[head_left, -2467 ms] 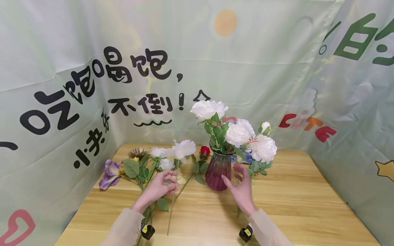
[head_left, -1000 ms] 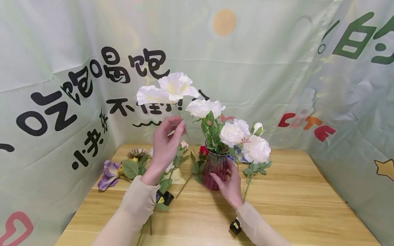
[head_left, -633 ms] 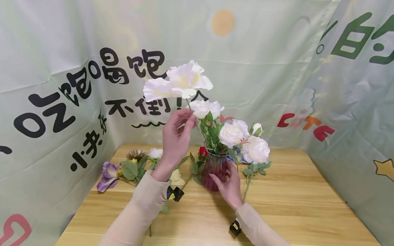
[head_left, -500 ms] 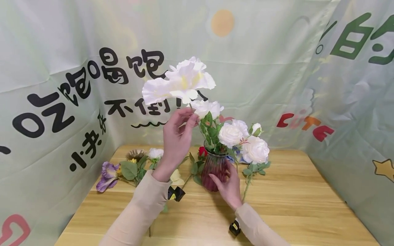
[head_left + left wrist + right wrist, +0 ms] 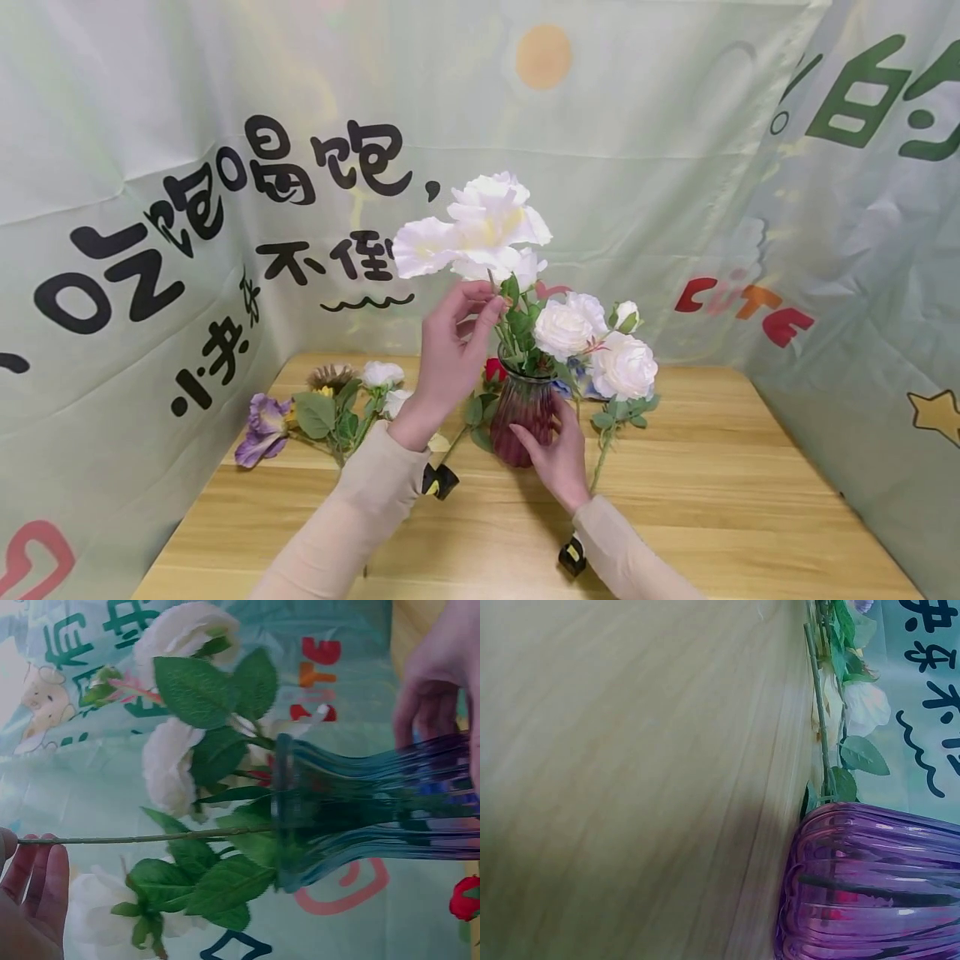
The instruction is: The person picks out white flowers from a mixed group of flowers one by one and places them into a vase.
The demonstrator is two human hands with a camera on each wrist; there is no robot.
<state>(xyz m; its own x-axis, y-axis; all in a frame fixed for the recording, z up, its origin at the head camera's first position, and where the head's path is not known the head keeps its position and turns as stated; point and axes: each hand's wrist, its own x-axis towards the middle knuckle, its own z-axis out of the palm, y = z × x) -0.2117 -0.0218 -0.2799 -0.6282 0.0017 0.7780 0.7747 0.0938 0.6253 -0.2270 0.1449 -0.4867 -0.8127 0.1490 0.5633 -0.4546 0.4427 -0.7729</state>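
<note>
Backdrop cloth (image 5: 637,167), pale green with black characters, hung behind and on both sides of the wooden table (image 5: 712,517). Purple ribbed glass vase (image 5: 527,408) stood upright near the table's middle, with white roses (image 5: 592,337) and green leaves in it. Loose flowers (image 5: 330,404) lay on the table left of the vase, a purple one at the far left end, a red rose (image 5: 491,369) just beside the vase. White two-bloom flower (image 5: 480,229) was held upright above the vase mouth; its thin stem (image 5: 150,838) ran down into the vase mouth, seen in the left wrist view. Left hand (image 5: 457,346) pinched that stem just under the blooms. Right hand (image 5: 558,454) rested against the vase's lower side, fingers curved round the glass, steadying it.
</note>
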